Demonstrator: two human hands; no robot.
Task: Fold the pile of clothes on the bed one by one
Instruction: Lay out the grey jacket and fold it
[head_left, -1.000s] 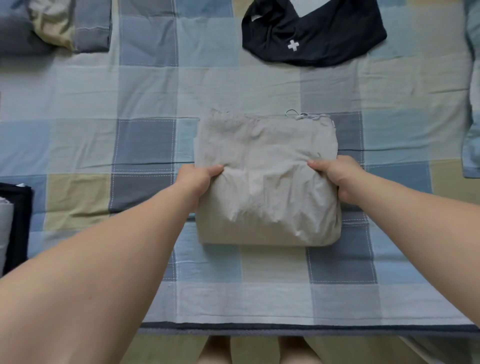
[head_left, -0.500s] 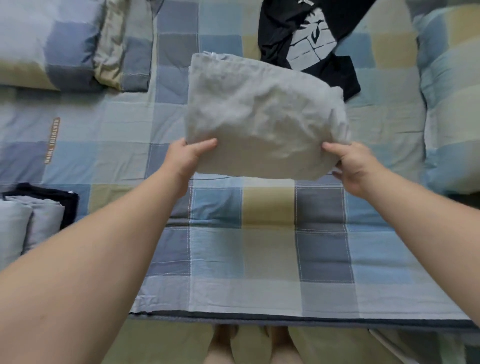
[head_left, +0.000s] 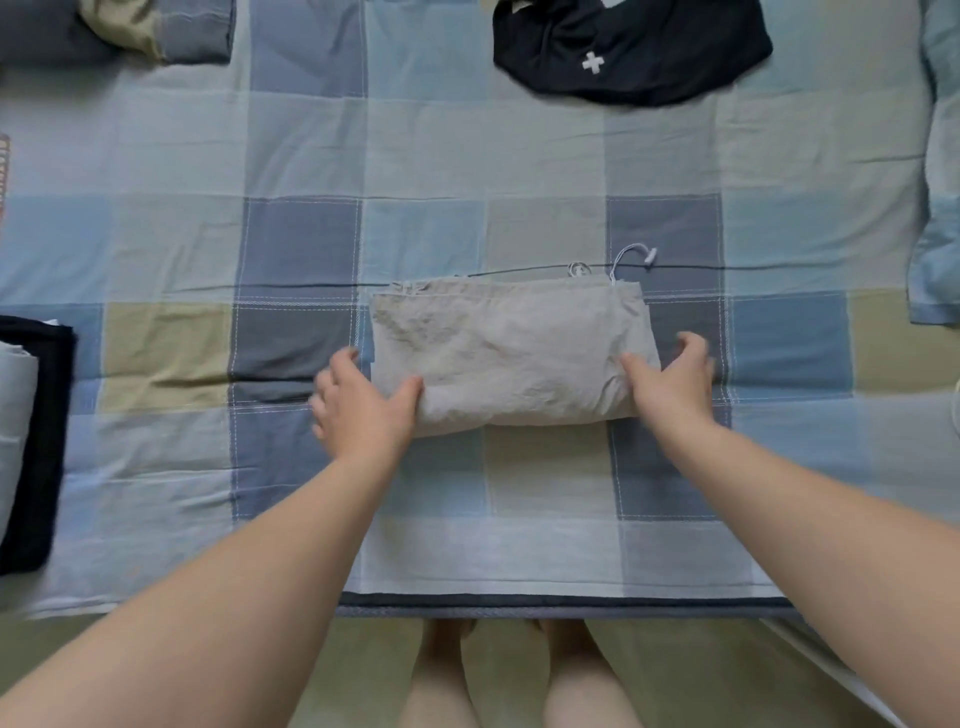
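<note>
Shorts (head_left: 511, 353) on bed (head_left: 156, 166), left hand (head_left: 363, 415) and right hand (head_left: 675, 387) at its ends, fingers (head_left: 332, 382) loose, thumbs on top, black shirt (head_left: 649, 67) behind, pile (head_left: 31, 441) left

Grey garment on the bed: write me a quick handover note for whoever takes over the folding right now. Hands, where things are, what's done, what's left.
Left hand: thumb on the grey garment at its near left corner, fingers beside it; blur hides the grip.
Right hand: thumb on the right edge, fingers curved past it; grip unclear.
Grey garment: folded into a compact rectangle, flat on the bed, with its drawstring poking out the far side.
Done: folded stack at the left edge.
Left: probably move this one aside, then fold the black garment lying loose farther back.
</note>
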